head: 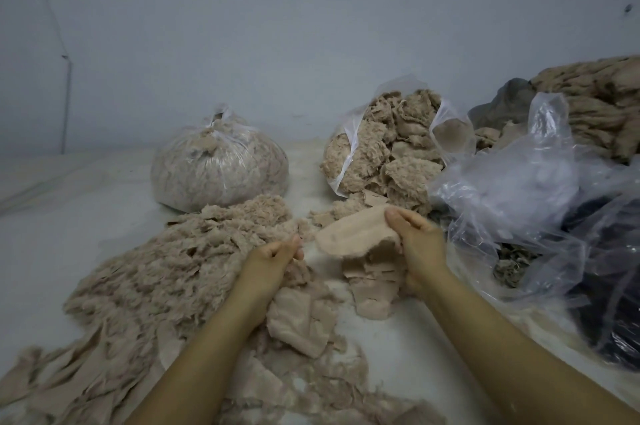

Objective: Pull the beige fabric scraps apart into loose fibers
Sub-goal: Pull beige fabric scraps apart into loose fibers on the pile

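My right hand (414,239) grips a beige fabric scrap (353,232) by its right end, and the scrap hangs out to the left above a small stack of scraps (372,281). My left hand (277,260) is just left of the scrap's free end, its fingers curled; whether it holds any fibers I cannot tell. A wide heap of loose beige fibers (166,272) spreads to the left of my left hand. More flat scraps (299,319) lie between my forearms.
A tied clear bag of fibers (218,165) stands at the back left. An open bag of scraps (388,147) stands behind my hands. Crumpled clear plastic bags (526,189) lie at the right, with a brown fabric pile (595,99) behind them. A pale wall rises behind.
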{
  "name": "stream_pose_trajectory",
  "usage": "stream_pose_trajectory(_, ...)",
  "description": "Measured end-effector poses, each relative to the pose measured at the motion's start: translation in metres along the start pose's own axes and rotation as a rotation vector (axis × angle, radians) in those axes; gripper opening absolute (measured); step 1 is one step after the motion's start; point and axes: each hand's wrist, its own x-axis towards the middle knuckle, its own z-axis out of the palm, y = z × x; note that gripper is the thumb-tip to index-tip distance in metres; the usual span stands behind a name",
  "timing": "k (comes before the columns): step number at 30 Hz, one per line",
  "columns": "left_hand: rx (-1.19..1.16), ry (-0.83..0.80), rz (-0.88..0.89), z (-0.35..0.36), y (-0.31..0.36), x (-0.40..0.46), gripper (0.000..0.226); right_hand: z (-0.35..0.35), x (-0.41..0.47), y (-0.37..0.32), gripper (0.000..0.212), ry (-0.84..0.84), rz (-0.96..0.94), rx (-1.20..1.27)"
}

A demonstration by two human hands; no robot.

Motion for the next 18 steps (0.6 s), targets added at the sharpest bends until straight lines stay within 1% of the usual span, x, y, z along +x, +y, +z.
stream_pose_trajectory(1, 0.084, 0.001, 0.024, 0.0, 0.0, 0.001, 0.031, -0.008, 0.008, -0.001, 0.025, 0.04, -0.034, -0.169)
stream_pose_trajectory(2, 0.2, -0.01, 0.051, -0.001, -0.001, 0.001, 0.027, -0.017, 0.015, 0.0, 0.032, 0.072, -0.075, -0.408)
stream_pose_trajectory(3, 0.343, -0.036, 0.068, -0.004, -0.002, -0.001, 0.023, -0.026, 0.018, 0.002, 0.04, 0.105, -0.103, -0.653)
stream_pose_trajectory(4, 0.51, -0.076, 0.072, -0.008, -0.004, -0.003, 0.024, -0.031, 0.018, 0.004, 0.046, 0.144, -0.142, -0.813)
stream_pose_trajectory(5, 0.668, -0.122, 0.078, -0.01, -0.008, -0.005, 0.029, -0.033, 0.013, 0.007, 0.044, 0.178, -0.188, -0.859)
stream_pose_trajectory(6, 0.778, -0.16, 0.086, -0.013, -0.01, -0.006, 0.032, -0.032, 0.006, 0.01, 0.034, 0.19, -0.256, -0.828)
stream_pose_trajectory(7, 0.814, -0.175, 0.089, -0.012, -0.011, -0.007, 0.033, -0.028, -0.002, 0.014, 0.02, 0.151, -0.313, -0.775)
stream_pose_trajectory(8, 0.794, -0.175, 0.091, -0.011, -0.01, -0.009, 0.032, -0.021, -0.01, 0.019, 0.011, 0.044, -0.322, -0.726)
stream_pose_trajectory(9, 0.705, -0.166, 0.096, -0.009, -0.01, -0.01, 0.03, -0.013, -0.02, 0.024, 0.01, -0.11, -0.28, -0.702)
stream_pose_trajectory(10, 0.551, -0.166, 0.096, -0.007, -0.009, -0.011, 0.028, -0.005, -0.029, 0.03, 0.011, -0.287, -0.214, -0.677)
stream_pose_trajectory(11, 0.349, -0.185, 0.085, -0.005, -0.008, -0.013, 0.029, 0.002, -0.038, 0.034, 0.011, -0.458, -0.161, -0.661)
stream_pose_trajectory(12, 0.126, -0.222, 0.072, -0.004, -0.006, -0.014, 0.032, 0.009, -0.045, 0.037, 0.017, -0.597, -0.136, -0.649)
stream_pose_trajectory(13, -0.077, -0.267, 0.056, -0.003, -0.003, -0.015, 0.036, 0.014, -0.05, 0.039, 0.022, -0.702, -0.118, -0.619)
stream_pose_trajectory(14, -0.243, -0.305, 0.047, -0.004, -0.003, -0.015, 0.04, 0.017, -0.053, 0.041, 0.024, -0.772, -0.09, -0.563)
stream_pose_trajectory(15, -0.372, -0.33, 0.039, -0.005, -0.003, -0.015, 0.042, 0.018, -0.056, 0.041, 0.022, -0.807, -0.052, -0.484)
stream_pose_trajectory(16, -0.465, -0.334, 0.032, -0.005, -0.004, -0.014, 0.041, 0.017, -0.059, 0.04, 0.022, -0.813, -0.01, -0.402)
stream_pose_trajectory(18, -0.556, -0.283, 0.02, -0.007, -0.009, -0.012, 0.041, 0.016, -0.063, 0.04, 0.026, -0.75, 0.072, -0.255)
